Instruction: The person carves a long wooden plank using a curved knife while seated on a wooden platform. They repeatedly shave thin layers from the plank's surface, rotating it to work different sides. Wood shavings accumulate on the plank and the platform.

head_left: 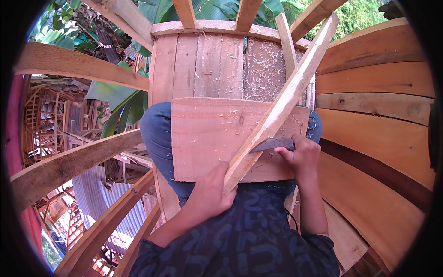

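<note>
A long strip of wood (286, 101) slants from my lap up to the far right, with a pale, freshly cut face along it. Around its near end, my left hand (214, 189) is closed. My right hand (302, 154) grips a knife (274, 144) whose dark, curved blade lies against the strip's side, its tip over the wood. The knife's handle is hidden inside my fingers. Beneath both, a flat wooden board (207, 138) rests across my thighs, with a few shavings on it.
Curled shavings (265, 69) lie on the plank floor (184, 64) ahead. A plank wall (378, 106) rises close on the right. Open wooden rails (83, 154) run along the left, with corrugated metal sheets (106, 198) below. A thinner stick (287, 44) stands behind the strip.
</note>
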Demonstrator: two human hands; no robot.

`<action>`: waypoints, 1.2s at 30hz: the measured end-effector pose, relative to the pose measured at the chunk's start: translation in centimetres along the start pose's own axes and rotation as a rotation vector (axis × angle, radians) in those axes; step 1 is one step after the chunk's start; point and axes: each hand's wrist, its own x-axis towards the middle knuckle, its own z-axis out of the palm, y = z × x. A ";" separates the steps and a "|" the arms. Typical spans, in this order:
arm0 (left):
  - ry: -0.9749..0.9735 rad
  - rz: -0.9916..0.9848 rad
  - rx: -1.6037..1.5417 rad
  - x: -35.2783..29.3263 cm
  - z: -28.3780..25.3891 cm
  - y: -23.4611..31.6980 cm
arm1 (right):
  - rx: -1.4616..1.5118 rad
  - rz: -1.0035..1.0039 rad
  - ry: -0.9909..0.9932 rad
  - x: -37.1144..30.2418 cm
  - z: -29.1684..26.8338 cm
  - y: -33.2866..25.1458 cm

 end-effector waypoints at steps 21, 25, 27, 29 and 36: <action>0.012 -0.011 0.032 -0.1 0.2 0.0 | 0.029 0.079 -0.058 -0.5 -0.7 0.0; -0.017 -0.045 0.019 -0.1 -0.1 0.4 | -0.011 0.051 -0.038 -0.1 -0.4 0.7; -0.006 -0.029 0.015 -0.1 0.0 0.2 | -0.009 0.140 -0.001 0.1 0.0 1.2; 0.003 -0.003 0.021 -0.2 0.0 -0.1 | 0.033 0.348 0.076 0.5 0.5 2.3; -0.057 -0.002 -0.043 -0.2 -0.2 -0.7 | 0.209 0.519 -0.024 1.2 -6.2 4.5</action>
